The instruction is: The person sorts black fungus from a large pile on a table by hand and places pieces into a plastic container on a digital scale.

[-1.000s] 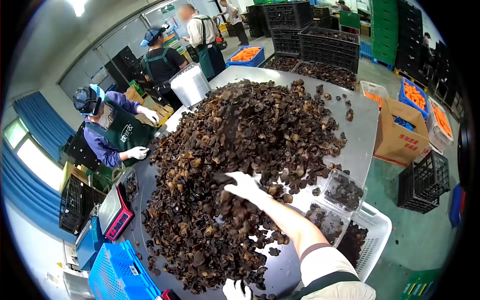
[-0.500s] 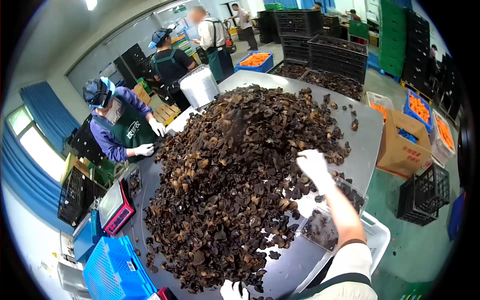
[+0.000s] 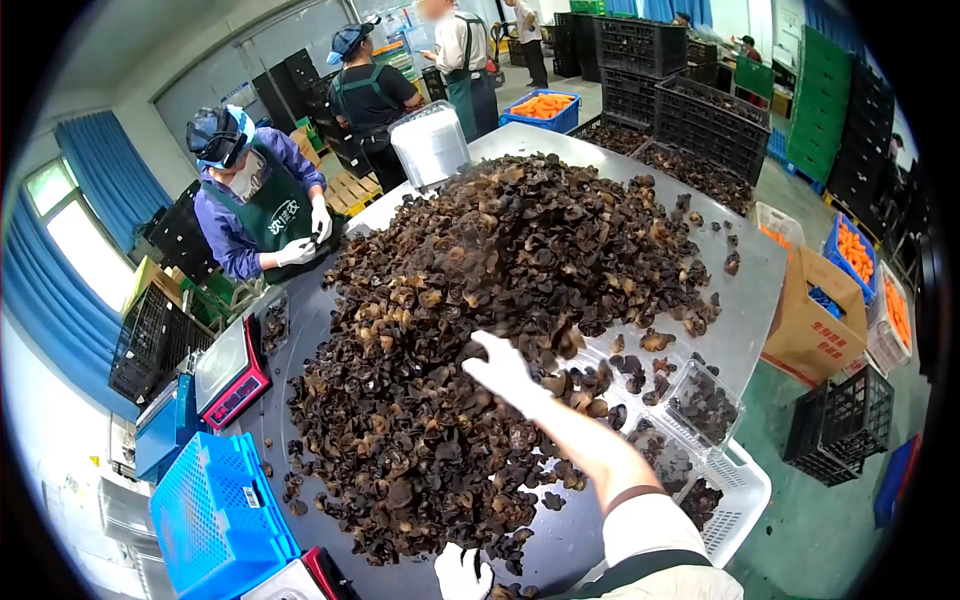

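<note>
"As the gloved right hand [image 3: 505, 372] hung over the metal table [image 3: 745, 300], where were the dark, curled pieces [image 3: 420, 310]?"

"Heaped beneath and beyond its fingertips, no single long axis among them; the left hand [image 3: 460, 575] was at the heap's near edge, farther from its middle."

"And the grip?"

"Right thumb and fingers stood apart, knuckles up, forearm slanting from lower right. Whether it held a piece, or how the left's fingers closed, could not be told."

I watch remotely through a single head camera, looking forward and down across the table [image 3: 745, 292] (the round lens blackens my corners); the left hand [image 3: 462, 573] shows close at the bottom edge, the crates [image 3: 640, 48] far off near the top.
</note>
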`<state>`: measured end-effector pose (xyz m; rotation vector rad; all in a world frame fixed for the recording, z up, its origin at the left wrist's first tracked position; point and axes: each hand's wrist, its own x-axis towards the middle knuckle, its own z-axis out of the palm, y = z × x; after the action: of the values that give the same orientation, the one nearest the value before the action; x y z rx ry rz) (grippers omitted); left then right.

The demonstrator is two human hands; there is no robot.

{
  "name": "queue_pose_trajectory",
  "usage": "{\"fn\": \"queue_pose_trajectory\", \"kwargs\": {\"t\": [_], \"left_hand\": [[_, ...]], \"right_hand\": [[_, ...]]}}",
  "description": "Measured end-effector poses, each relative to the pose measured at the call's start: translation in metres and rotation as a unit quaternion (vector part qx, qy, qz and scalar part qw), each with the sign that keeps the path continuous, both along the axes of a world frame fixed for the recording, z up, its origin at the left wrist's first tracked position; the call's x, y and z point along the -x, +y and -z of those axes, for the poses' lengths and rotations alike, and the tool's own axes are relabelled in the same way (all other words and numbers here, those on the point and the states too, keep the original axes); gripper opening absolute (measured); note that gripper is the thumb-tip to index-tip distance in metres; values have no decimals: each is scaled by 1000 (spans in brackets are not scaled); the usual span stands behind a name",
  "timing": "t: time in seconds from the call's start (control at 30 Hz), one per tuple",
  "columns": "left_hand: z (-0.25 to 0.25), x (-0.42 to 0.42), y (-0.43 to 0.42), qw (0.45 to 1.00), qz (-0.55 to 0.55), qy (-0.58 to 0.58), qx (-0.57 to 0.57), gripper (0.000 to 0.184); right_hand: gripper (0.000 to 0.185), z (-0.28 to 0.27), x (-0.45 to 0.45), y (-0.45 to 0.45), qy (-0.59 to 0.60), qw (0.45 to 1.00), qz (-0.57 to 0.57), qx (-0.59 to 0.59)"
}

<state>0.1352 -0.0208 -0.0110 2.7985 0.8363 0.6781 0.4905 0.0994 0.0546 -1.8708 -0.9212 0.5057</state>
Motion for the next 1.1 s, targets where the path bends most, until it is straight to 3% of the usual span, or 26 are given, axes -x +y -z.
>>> {"fn": "queue_pose_trajectory", "kwargs": {"t": [0.13, 0.23, 0.33, 0.37, 0.43, 0.5, 0.57, 0.63, 0.7, 0.77, 0.83, 0.9, 0.93, 0.97, 1.0, 1.07, 1.1], "left_hand": [[4, 2, 0, 1000, 2, -11, -9, 18], [6, 6, -1, 1000, 2, -11, -3, 23], [6, 9, -2, 1000, -6, 3, 23, 26], [12, 13, -1, 1000, -2, 15, 3, 35], [18, 13, 2, 995, -5, 35, 95, 38], [4, 6, 0, 999, -4, -5, 50, 34], [2, 6, 3, 995, 9, -3, 98, 34], [3, 10, 6, 993, 16, 9, 116, 34], [6, 10, 6, 997, 16, -23, 78, 34], [4, 11, 8, 993, 19, 4, 114, 32], [5, 11, 8, 992, 16, 18, 123, 32], [5, 11, 8, 992, 16, 19, 127, 32], [4, 10, 8, 992, 14, 16, 127, 32], [4, 11, 8, 992, 13, 15, 127, 32], [3, 11, 8, 992, 15, 17, 127, 32], [3, 11, 7, 988, 4, 46, 145, 33], [3, 11, 6, 988, 8, 47, 147, 33]], "right_hand": [[57, -26, 93, 57, 18, 973, -204, 104], [59, -19, 165, 63, -168, 937, -287, 107], [55, -23, 190, 42, -109, 907, -404, 59], [49, -14, 190, 31, -126, 916, -379, -38], [42, -67, 147, -8, -67, 916, -395, -25], [36, -62, 92, -35, -82, 957, -263, -87], [34, -55, 20, -66, -202, 977, -74, -13], [36, -37, -50, -108, -191, 974, 109, 63], [44, 22, -131, -150, -241, 940, 227, 82], [52, 49, -167, -177, -202, 907, 306, 206], [55, 63, -167, -179, -124, 933, 270, 203], [56, 58, -134, -156, -139, 934, 258, 205], [56, 76, -132, -144, -129, 966, 198, 108], [53, 59, -111, -125, -19, 988, 139, 70], [51, 88, -103, -105, -120, 983, 138, 29], [57, 78, -65, -70, -59, 996, 59, 30], [61, 82, -41, -51, 31, 999, 35, -18]]}}
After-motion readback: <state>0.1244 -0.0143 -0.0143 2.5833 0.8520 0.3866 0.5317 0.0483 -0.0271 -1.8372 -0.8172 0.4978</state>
